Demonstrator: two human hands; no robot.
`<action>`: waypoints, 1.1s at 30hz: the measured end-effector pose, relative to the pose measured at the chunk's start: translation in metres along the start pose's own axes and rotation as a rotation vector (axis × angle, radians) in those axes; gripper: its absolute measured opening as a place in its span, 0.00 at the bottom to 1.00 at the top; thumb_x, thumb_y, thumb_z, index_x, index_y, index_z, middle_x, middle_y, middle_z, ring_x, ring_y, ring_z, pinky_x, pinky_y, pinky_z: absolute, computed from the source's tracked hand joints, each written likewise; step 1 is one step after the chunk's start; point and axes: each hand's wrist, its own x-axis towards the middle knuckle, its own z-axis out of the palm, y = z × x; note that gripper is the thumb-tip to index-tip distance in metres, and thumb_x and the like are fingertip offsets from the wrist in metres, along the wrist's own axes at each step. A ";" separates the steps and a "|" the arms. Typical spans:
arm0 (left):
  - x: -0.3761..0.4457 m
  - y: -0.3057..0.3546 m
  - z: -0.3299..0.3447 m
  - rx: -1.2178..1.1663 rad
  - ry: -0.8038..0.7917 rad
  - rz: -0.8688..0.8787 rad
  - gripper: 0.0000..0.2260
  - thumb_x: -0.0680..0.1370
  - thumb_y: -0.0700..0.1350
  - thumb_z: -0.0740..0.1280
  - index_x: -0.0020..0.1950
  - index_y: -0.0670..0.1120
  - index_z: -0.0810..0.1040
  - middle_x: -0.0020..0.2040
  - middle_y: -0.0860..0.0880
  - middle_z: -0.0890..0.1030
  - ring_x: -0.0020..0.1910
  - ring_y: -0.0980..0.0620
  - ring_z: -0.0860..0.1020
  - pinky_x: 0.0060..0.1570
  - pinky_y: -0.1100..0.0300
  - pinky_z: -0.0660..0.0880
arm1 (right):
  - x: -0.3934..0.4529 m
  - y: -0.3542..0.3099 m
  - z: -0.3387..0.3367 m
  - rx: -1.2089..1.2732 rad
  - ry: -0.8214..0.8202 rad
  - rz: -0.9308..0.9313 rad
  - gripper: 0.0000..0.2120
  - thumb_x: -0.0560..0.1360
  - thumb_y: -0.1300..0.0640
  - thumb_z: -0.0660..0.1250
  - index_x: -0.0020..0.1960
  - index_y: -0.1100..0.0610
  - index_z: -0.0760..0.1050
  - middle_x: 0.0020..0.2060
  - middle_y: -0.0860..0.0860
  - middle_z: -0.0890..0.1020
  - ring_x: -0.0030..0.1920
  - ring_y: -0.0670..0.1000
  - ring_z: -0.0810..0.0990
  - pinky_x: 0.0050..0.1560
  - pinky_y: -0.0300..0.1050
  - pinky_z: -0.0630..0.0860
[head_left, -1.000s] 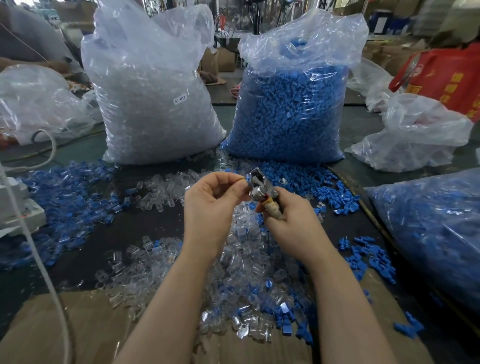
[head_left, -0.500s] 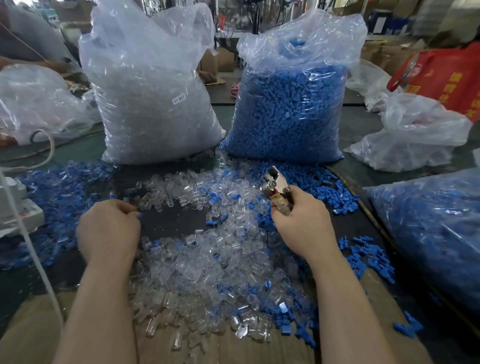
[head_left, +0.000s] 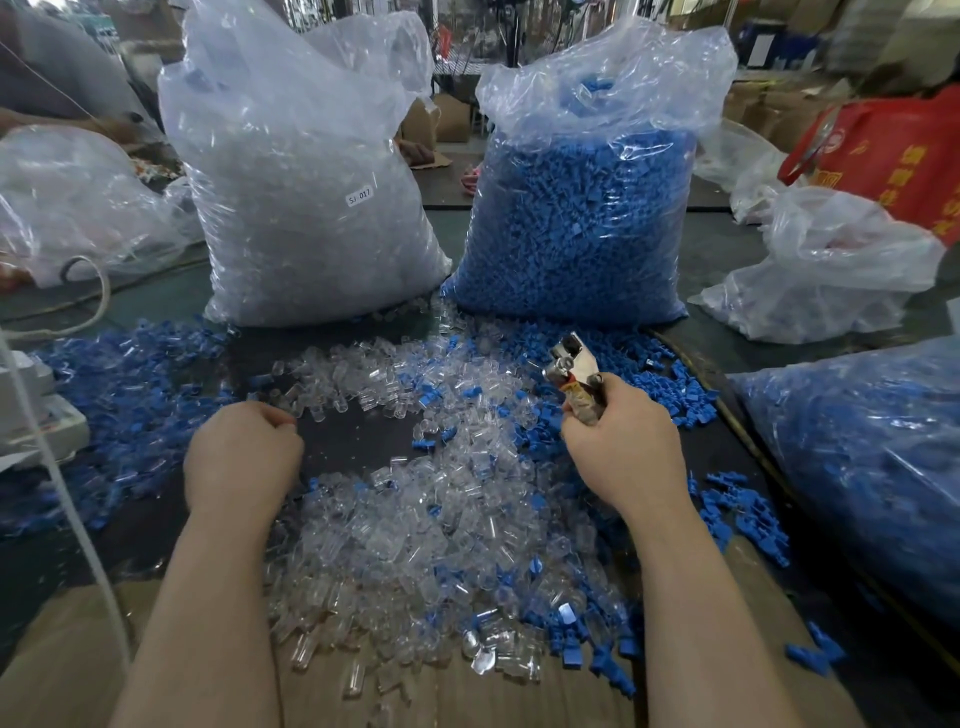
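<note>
Two full bags standing on the table (head_left: 343, 441), one clear-piece bag (head_left: 306, 208), one blue-piece bag (head_left: 576, 218); one loose clear heap (head_left: 441, 519) lying before them; right hand (head_left: 623, 447) holding one metal tool (head_left: 574, 371) above it, fingers wrapping the handle; left hand (head_left: 244, 457) resting on the heap's left edge, fingers curling under, any pinch hidden.

At the back of the table (head_left: 353, 441) the left sack (head_left: 306, 208) stands just beside the right sack (head_left: 582, 218). Before them a heap of plastic caps (head_left: 441, 519) spreads onto cardboard (head_left: 62, 665) at the near edge. The left hand (head_left: 244, 457) sits at the heap's left, and the right hand (head_left: 623, 447), holding a hand tool (head_left: 574, 371), at its right.
</note>
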 end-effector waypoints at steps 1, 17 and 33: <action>0.000 0.001 0.001 0.035 -0.027 -0.003 0.09 0.78 0.42 0.65 0.56 0.46 0.83 0.49 0.42 0.83 0.48 0.40 0.79 0.47 0.51 0.76 | 0.000 0.001 -0.001 -0.019 -0.006 0.010 0.06 0.74 0.51 0.66 0.40 0.50 0.71 0.31 0.45 0.76 0.32 0.47 0.73 0.29 0.43 0.63; -0.031 0.050 0.015 -0.095 -0.217 0.342 0.04 0.78 0.46 0.69 0.50 0.54 0.83 0.41 0.58 0.79 0.37 0.62 0.75 0.42 0.62 0.70 | -0.002 -0.006 0.002 -0.256 -0.242 -0.042 0.11 0.74 0.50 0.65 0.37 0.52 0.67 0.34 0.47 0.73 0.36 0.53 0.72 0.33 0.46 0.64; -0.033 0.055 0.033 -0.034 -0.290 0.408 0.05 0.78 0.41 0.68 0.46 0.52 0.76 0.45 0.53 0.79 0.41 0.56 0.75 0.39 0.60 0.70 | -0.006 -0.012 0.005 -0.295 -0.278 -0.009 0.09 0.74 0.54 0.66 0.39 0.51 0.67 0.35 0.47 0.72 0.33 0.49 0.70 0.29 0.44 0.61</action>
